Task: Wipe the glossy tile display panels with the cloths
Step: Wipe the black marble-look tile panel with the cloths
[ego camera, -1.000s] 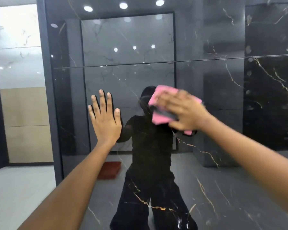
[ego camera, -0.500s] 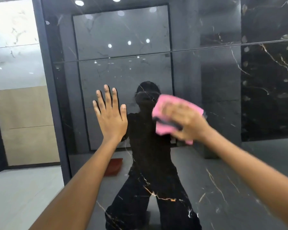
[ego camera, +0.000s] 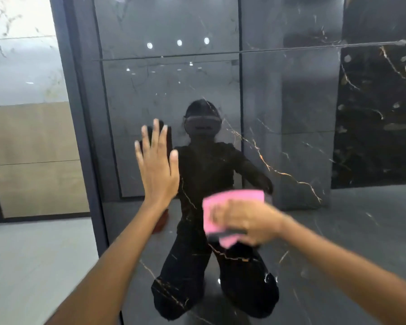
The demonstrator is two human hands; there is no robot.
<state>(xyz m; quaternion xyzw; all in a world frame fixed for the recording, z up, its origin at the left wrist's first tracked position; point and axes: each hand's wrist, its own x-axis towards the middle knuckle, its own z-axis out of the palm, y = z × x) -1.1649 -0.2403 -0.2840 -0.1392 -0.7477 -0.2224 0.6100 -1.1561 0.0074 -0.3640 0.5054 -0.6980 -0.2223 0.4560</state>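
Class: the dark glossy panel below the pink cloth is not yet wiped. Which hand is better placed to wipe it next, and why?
The right hand: it already presses the pink cloth to the glossy panel. The left hand lies flat on the panel, fingers straight, without a cloth.

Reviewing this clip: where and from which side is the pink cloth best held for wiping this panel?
Probably as now: the right hand comes from the front, covering the pink cloth and pressing it against the glossy dark panel. The cloth lies flat on an upright surface, so its back is unreachable. The left hand rests open on the panel.
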